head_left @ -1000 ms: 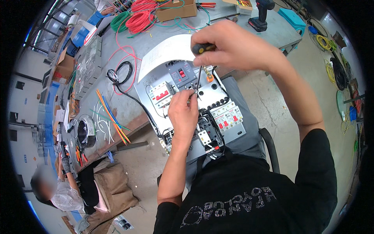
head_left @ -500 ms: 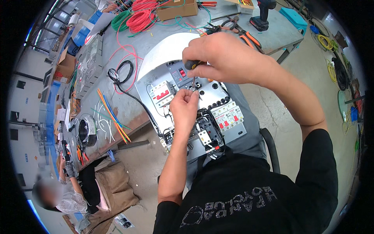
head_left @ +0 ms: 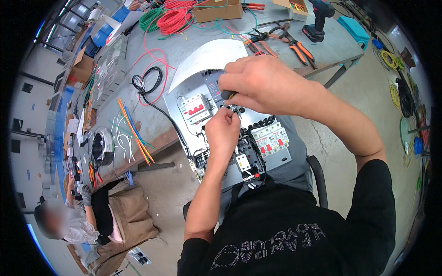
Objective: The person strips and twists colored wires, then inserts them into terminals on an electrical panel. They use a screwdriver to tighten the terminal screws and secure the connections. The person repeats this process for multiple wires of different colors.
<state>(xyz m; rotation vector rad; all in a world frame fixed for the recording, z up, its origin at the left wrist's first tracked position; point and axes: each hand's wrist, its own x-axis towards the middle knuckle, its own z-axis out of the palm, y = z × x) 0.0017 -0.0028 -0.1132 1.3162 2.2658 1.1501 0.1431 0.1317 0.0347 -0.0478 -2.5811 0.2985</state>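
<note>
A grey metal panel (head_left: 252, 118) rests across my lap and against the table edge, fitted with electrical parts. My right hand (head_left: 264, 85) grips a screwdriver (head_left: 227, 94) with a dark and yellow handle, its shaft pointing down at the lower end of a grey circuit breaker (head_left: 212, 87). Right below the tip, my left hand (head_left: 222, 131) is closed in a pinch; what its fingers hold is too small to make out. To its left sits a white breaker with red switches (head_left: 195, 108). More small breakers (head_left: 270, 142) and a black contactor (head_left: 251, 149) are mounted on the right and near side.
A white curved sheet (head_left: 207, 55) stands beyond the panel. On the table lie a black cable coil (head_left: 149, 80), red wire coils (head_left: 174, 22), orange-handled pliers (head_left: 301, 50) and a cordless drill (head_left: 317, 20). A person (head_left: 76, 221) sits at the left; a chair armrest (head_left: 317, 181) is at my right.
My right hand and the screwdriver have come down slightly toward my left fingers. The whole view has shifted a little. My left hand keeps its pinch near the breaker's lower end.
</note>
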